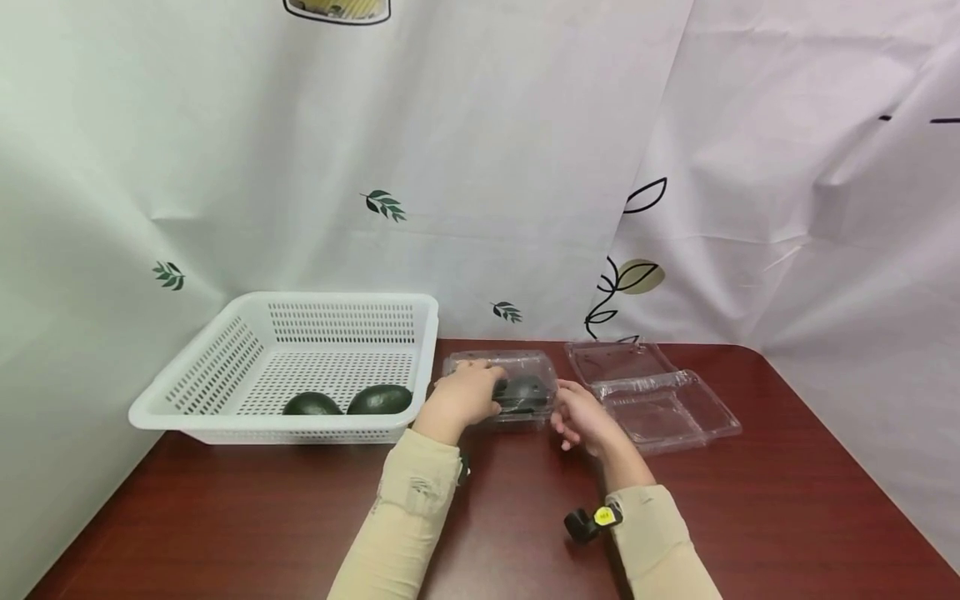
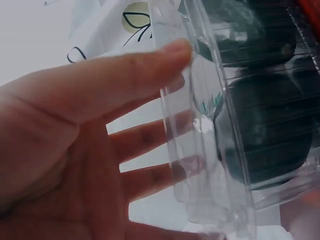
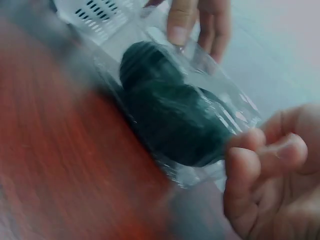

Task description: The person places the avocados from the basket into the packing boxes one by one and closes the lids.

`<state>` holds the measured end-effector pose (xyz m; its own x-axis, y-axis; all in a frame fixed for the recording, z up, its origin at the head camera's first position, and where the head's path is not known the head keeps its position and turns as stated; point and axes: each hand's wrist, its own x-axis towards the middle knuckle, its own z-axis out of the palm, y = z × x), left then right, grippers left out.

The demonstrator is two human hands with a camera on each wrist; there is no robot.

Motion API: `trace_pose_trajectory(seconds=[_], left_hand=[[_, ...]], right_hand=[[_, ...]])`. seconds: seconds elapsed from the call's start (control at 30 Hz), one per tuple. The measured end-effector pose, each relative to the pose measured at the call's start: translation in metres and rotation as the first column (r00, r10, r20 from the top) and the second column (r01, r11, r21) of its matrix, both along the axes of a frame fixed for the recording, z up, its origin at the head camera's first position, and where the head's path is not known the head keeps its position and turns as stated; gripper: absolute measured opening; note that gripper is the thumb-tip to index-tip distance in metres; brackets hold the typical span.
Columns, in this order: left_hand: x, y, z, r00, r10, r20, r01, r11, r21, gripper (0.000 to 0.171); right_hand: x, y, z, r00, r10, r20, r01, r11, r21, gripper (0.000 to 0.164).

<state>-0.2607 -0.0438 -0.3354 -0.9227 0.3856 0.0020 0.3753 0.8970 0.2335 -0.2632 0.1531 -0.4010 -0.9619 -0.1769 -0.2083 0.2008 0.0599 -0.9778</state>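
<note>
A clear plastic clamshell container [image 1: 517, 360] with dark green avocados [image 2: 267, 127] inside stands near the back of the table, its lid over them. My left hand [image 1: 467, 393] grips its left end; in the left wrist view the thumb [image 2: 175, 52] lies on the near rim, and the other fingers show through the plastic behind it. At the opposite end is my right hand [image 1: 585, 417], its fingers curled at the container's corner. In the right wrist view its fingertips [image 3: 242, 160] overlap that corner, beside the avocados [image 3: 175, 115].
To the left a white perforated basket [image 1: 281, 422] holds two more avocados [image 1: 380, 399]. Right of the hands another clear clamshell [image 1: 660, 408] lies opened flat on the reddish-brown table [image 1: 517, 533]. A white printed curtain [image 1: 480, 167] hangs behind.
</note>
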Motion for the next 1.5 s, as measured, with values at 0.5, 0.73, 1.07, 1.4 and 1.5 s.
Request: trace_pose_trajectory(seconds=[0.5, 0.73, 1.07, 1.4, 1.5], left_hand=[[-0.004, 0.001, -0.009, 0.999, 0.004, -0.050, -0.005, 1.000, -0.004, 0.064], [-0.008, 0.002, -0.013, 0.997, 0.017, -0.079, -0.018, 1.000, -0.020, 0.062], [-0.010, 0.008, -0.022, 0.996, 0.029, -0.089, -0.033, 0.998, -0.045, 0.069], [-0.016, 0.003, -0.024, 0.995, 0.070, -0.066, -0.072, 0.997, -0.034, 0.068], [-0.018, 0.001, -0.025, 0.995, 0.076, -0.061, -0.078, 0.997, -0.020, 0.067]], right_hand=[[-0.004, -0.011, -0.006, 0.977, -0.201, 0.069, 0.212, 0.949, -0.233, 0.060], [-0.006, -0.016, -0.009, 0.971, -0.234, 0.041, 0.237, 0.940, -0.246, 0.060], [-0.021, -0.030, -0.017, 0.964, -0.265, 0.006, 0.253, 0.914, -0.318, 0.049], [-0.021, -0.025, -0.006, 0.991, -0.137, 0.009, 0.133, 0.949, -0.284, 0.059], [-0.015, -0.015, 0.018, 0.995, -0.092, -0.045, 0.080, 0.974, -0.213, 0.066]])
